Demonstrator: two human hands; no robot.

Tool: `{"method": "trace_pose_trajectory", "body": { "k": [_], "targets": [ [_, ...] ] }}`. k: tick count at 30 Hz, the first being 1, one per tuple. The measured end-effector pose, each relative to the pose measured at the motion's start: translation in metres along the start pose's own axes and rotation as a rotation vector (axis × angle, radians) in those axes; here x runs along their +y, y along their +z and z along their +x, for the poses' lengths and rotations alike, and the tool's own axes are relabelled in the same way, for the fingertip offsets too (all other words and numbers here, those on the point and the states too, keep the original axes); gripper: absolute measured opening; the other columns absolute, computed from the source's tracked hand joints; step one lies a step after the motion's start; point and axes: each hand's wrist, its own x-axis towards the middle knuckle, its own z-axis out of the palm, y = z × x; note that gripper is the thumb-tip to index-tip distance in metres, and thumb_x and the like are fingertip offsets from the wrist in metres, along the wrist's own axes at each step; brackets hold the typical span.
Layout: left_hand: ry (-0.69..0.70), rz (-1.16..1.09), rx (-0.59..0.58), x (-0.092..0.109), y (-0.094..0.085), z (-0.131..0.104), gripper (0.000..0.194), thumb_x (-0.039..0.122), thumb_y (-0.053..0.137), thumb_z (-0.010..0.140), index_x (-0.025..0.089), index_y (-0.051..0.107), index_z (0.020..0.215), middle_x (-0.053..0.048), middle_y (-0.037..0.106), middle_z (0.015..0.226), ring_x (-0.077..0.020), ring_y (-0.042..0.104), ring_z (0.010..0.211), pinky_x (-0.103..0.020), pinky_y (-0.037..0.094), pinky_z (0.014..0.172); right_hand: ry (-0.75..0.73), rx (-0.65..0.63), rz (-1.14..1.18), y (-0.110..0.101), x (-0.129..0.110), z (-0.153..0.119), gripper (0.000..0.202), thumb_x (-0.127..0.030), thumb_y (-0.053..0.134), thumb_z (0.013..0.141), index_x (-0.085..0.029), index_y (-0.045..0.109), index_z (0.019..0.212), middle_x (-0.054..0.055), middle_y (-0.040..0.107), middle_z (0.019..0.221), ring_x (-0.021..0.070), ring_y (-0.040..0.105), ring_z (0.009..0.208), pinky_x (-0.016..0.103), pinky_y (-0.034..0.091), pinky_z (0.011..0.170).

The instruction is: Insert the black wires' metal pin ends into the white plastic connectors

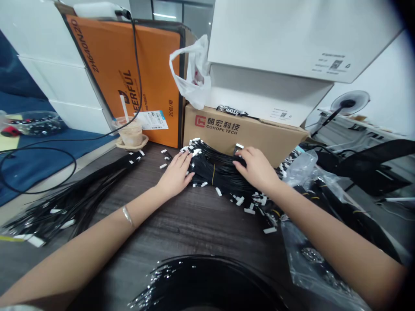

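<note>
A pile of black cables (pixel 223 172) with white connectors lies in front of the brown carton, a yellow band around part of it. My left hand (pixel 177 175) rests at the pile's left end, its fingers over the cables and white connectors, thumb apart. At the right part of the pile, my right hand (pixel 254 167) has thumb and forefinger bent around the upper cables, near a small white-topped piece (pixel 239 147). Whether its fingertips grip anything is hard to make out. Another cable bundle (pixel 207 285) lies at the near edge.
Loose black cables (pixel 81 194) lie at the left. A drink cup (pixel 131 133) stands before the orange carton (pixel 155 86). White boxes (pixel 269 95) rest on the brown carton (pixel 246 134). Plastic bags of cables (pixel 311 246) lie at the right.
</note>
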Motion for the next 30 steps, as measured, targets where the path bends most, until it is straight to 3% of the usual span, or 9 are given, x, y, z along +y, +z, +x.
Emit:
{"method": "trace_pose_trajectory", "body": {
  "k": [5, 9, 12, 15, 19, 22, 24, 27, 30],
  "targets": [
    [-0.002, -0.033, 0.027, 0.003, 0.008, -0.017, 0.055, 0.028, 0.044, 0.088, 0.007, 0.034, 0.137, -0.022, 0.036, 0.144, -0.0314, 0.027, 0.135, -0.05, 0.024, 0.109, 0.041, -0.095, 0.036, 0.015, 0.022, 0.032, 0.025, -0.035, 0.051, 0.089, -0.016, 0.059, 0.102, 0.005, 0.062, 0.1, 0.0128, 0.06, 0.082, 0.033, 0.051, 0.074],
    [-0.027, -0.068, 0.091, 0.009, 0.007, -0.02, 0.055, 0.026, 0.043, 0.088, 0.004, 0.032, 0.137, -0.025, 0.032, 0.145, -0.0349, 0.015, 0.139, -0.056, 0.015, 0.11, 0.134, 0.048, 0.048, 0.013, 0.018, 0.026, 0.024, -0.034, 0.047, 0.091, -0.015, 0.058, 0.102, 0.005, 0.061, 0.097, 0.0134, 0.059, 0.081, 0.033, 0.05, 0.073],
    [-0.017, -0.137, 0.148, 0.015, 0.004, -0.02, 0.059, 0.025, 0.046, 0.087, 0.007, 0.027, 0.14, -0.024, 0.022, 0.15, -0.0355, 0.004, 0.141, -0.061, 0.005, 0.109, 0.231, 0.21, 0.012, -0.014, 0.013, 0.015, 0.024, -0.027, 0.037, 0.093, -0.014, 0.053, 0.104, 0.011, 0.063, 0.093, 0.0185, 0.058, 0.077, 0.036, 0.045, 0.068],
    [0.033, -0.262, 0.171, 0.026, -0.003, -0.02, 0.065, 0.028, 0.052, 0.085, 0.014, 0.024, 0.142, -0.02, 0.023, 0.15, -0.0328, 0.007, 0.141, -0.057, 0.008, 0.111, 0.298, 0.36, -0.023, -0.053, 0.006, 0.0, 0.024, -0.024, 0.033, 0.092, -0.015, 0.048, 0.108, 0.012, 0.066, 0.09, 0.0211, 0.059, 0.074, 0.036, 0.041, 0.066],
    [0.001, -0.641, 0.108, 0.059, -0.013, -0.02, 0.061, 0.031, 0.043, 0.091, 0.023, 0.013, 0.144, -0.018, 0.035, 0.142, -0.0272, 0.048, 0.121, -0.045, 0.043, 0.098, 0.331, 0.484, -0.094, -0.09, -0.009, -0.026, 0.021, -0.023, 0.034, 0.091, -0.017, 0.047, 0.106, 0.009, 0.067, 0.087, 0.0178, 0.058, 0.066, 0.033, 0.04, 0.066],
    [-0.311, -1.414, -0.12, 0.085, -0.019, -0.016, 0.056, 0.038, 0.038, 0.092, 0.021, 0.016, 0.141, -0.021, 0.042, 0.133, -0.0266, 0.063, 0.098, -0.045, 0.052, 0.083, 0.279, 0.361, -0.117, -0.091, -0.019, -0.048, 0.019, -0.028, 0.037, 0.089, -0.019, 0.049, 0.101, 0.008, 0.066, 0.081, 0.0189, 0.056, 0.06, 0.033, 0.038, 0.06],
    [-0.541, -1.69, -0.177, 0.092, -0.02, -0.01, 0.051, 0.042, 0.04, 0.091, 0.017, 0.028, 0.134, -0.021, 0.045, 0.132, -0.0282, 0.065, 0.094, -0.048, 0.052, 0.083, 0.185, 0.194, -0.095, -0.08, -0.022, -0.061, 0.018, -0.029, 0.036, 0.089, -0.019, 0.05, 0.094, 0.008, 0.064, 0.08, 0.0196, 0.057, 0.062, 0.033, 0.04, 0.058],
    [-0.719, -1.756, -0.113, 0.085, -0.016, -0.003, 0.038, 0.04, 0.046, 0.09, 0.016, 0.045, 0.118, -0.019, 0.052, 0.127, -0.0265, 0.067, 0.091, -0.046, 0.051, 0.087, 0.053, -0.101, -0.017, -0.055, -0.023, -0.075, 0.019, -0.026, 0.034, 0.09, -0.018, 0.051, 0.088, 0.009, 0.063, 0.083, 0.0193, 0.06, 0.071, 0.031, 0.045, 0.062],
    [-0.758, -1.721, -0.103, 0.069, -0.01, 0.0, 0.03, 0.035, 0.05, 0.088, 0.013, 0.052, 0.107, -0.019, 0.058, 0.121, -0.0267, 0.066, 0.096, -0.044, 0.05, 0.091, -0.014, -0.287, 0.019, -0.029, -0.025, -0.085, 0.019, -0.03, 0.041, 0.089, -0.017, 0.053, 0.096, 0.008, 0.065, 0.09, 0.0189, 0.062, 0.071, 0.031, 0.048, 0.062]
  ]
}}
